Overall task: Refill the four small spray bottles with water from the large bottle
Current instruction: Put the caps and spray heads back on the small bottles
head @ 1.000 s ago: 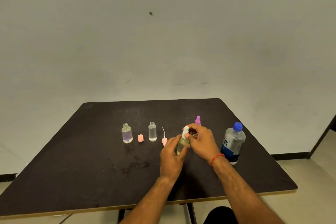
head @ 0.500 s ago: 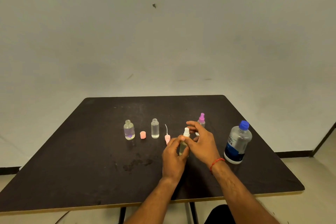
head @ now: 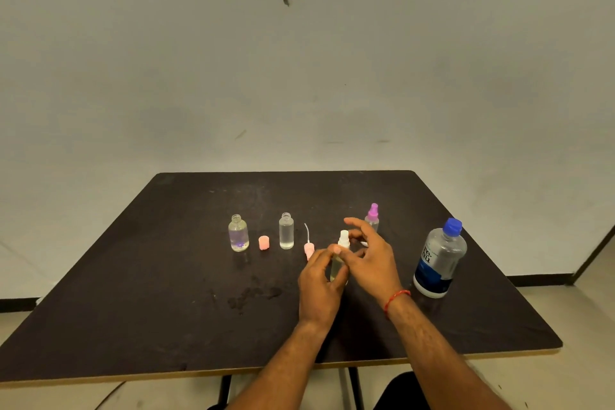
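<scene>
The left hand (head: 319, 280) gripped the yellowish spray bottle (head: 336, 268) upright over the black table (head: 133, 309). The right hand (head: 372, 256) sat beside its white sprayer (head: 344, 239), fingers loosely spread, thumb touching it.

The counter (head: 166, 293) is dark brown with a pale edge. The large bottle (head: 444, 253) is clear, with a blue cap (head: 452, 226) and a dark blue label (head: 431, 276). The yellowish bottle (head: 336, 268) has a white spray head (head: 343, 239), the far bottle (head: 372, 218) a purple one. The loose cap (head: 263, 242) is pink, the wrist thread (head: 396, 297) red.
</scene>
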